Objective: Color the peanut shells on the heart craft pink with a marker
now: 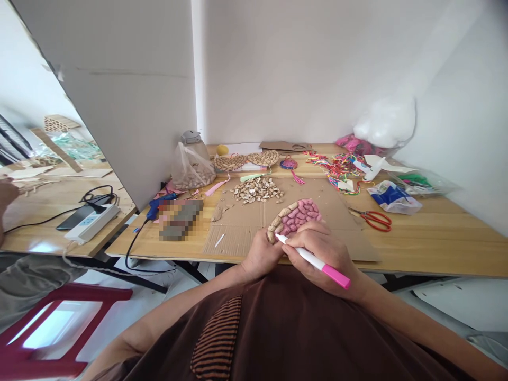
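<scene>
**Pink marker at the edge of a half-coloured shell heart**

White walls close in a wooden craft table (436,238) with a sheet of cardboard (246,222) laid across its near edge as a work mat. Right hand (321,254) is curled around a pink marker (313,260), pinching the white barrel between thumb and fingers, with the tip set on the lower left rim of a heart made of peanut shells (294,217). Left hand (260,254) is closed loosely at the heart's near edge, steadying it; how firmly it presses cannot be told. Most shells are already pink, and a strip along the left rim is bare tan.

Risks, as a judgement:
1. The heart lies close to the table's front edge, so a hard stroke toward the body could slide it off the cardboard
2. Ridged shells may catch the tip, which could skid and mark the cardboard or a finger
3. Heavy pressure might crack a shell or loosen it from its backing
4. The heel of the right hand rests near coloured shells, so wet ink could smear

Farther out lie a heap of loose peanut shells (257,189), a plastic bag of shells (191,169), 2 uncoloured shell pieces (246,160), a tangle of coloured cords (337,166) and red scissors (375,219). A blue glue gun (159,203) lies at the left with its cable hanging over the edge, where a knee could snag it
</scene>
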`<state>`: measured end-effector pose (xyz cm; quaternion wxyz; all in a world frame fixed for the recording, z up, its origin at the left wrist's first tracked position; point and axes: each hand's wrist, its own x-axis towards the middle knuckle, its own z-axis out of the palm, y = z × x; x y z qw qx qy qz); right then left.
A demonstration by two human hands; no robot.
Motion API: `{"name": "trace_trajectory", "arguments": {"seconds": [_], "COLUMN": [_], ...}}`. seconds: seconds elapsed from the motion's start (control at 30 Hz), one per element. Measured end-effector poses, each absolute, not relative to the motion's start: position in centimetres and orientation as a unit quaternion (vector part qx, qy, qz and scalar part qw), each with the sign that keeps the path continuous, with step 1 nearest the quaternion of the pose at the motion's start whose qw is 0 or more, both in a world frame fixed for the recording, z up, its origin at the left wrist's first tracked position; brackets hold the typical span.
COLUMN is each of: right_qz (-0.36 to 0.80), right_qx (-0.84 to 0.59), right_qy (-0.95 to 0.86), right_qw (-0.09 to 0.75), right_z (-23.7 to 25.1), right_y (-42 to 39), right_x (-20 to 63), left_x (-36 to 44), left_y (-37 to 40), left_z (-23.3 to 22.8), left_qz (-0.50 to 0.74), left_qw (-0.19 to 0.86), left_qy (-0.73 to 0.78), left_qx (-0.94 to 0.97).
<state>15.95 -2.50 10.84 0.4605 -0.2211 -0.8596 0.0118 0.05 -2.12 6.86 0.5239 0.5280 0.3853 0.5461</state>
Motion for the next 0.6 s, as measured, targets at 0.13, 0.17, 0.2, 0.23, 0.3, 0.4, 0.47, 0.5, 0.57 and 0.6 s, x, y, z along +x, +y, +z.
{"name": "trace_trajectory", "arguments": {"seconds": [0.13, 0.17, 0.2, 0.23, 0.3, 0.4, 0.47, 0.5, 0.57, 0.6], "right_qz": [-0.011, -0.008, -0.005, -0.003, -0.014, -0.038, -0.035, -0.030, -0.025, -0.028], "right_qx": [-0.219, -0.218, -0.216, -0.215, -0.215, -0.223, -0.221, -0.219, -0.216, -0.217], "right_qy": [-0.854, -0.854, -0.856, -0.857, -0.858, -0.852, -0.853, -0.855, -0.860, -0.861], "right_qw": [0.472, 0.472, 0.470, 0.468, 0.466, 0.472, 0.472, 0.469, 0.462, 0.460], "right_z": [10.98, 11.02, 11.05, 11.07, 11.10, 11.09, 11.08, 11.07, 11.08, 11.10], "right_y": [-2.52, -2.54, -2.54, -2.54, -2.51, -2.44, -2.43, -2.43, -2.44, -2.44], "right_x": [15.99, 15.98, 15.96, 15.94, 15.89, 15.82, 15.79, 15.78, 15.76, 15.77], "left_x": [0.00, -0.02, -0.04, -0.06, -0.11, -0.14, -0.11, -0.09, -0.06, -0.05], "left_y": [-2.11, -2.11, -2.10, -2.09, -2.07, -2.01, -1.94, -1.91, -1.87, -1.87], "left_z": [6.69, 6.62, 6.54, 6.46, 6.29, 6.11, 6.04, 6.02, 6.01, 6.01], "left_qz": [0.534, 0.533, 0.534, 0.537, 0.539, 0.530, 0.532, 0.536, 0.542, 0.542], "left_qw": [0.534, 0.530, 0.523, 0.516, 0.511, 0.517, 0.519, 0.518, 0.514, 0.512], "left_qy": [0.388, 0.392, 0.395, 0.397, 0.399, 0.403, 0.401, 0.397, 0.392, 0.391], "left_qx": [0.529, 0.531, 0.533, 0.536, 0.538, 0.538, 0.536, 0.535, 0.538, 0.540]}}
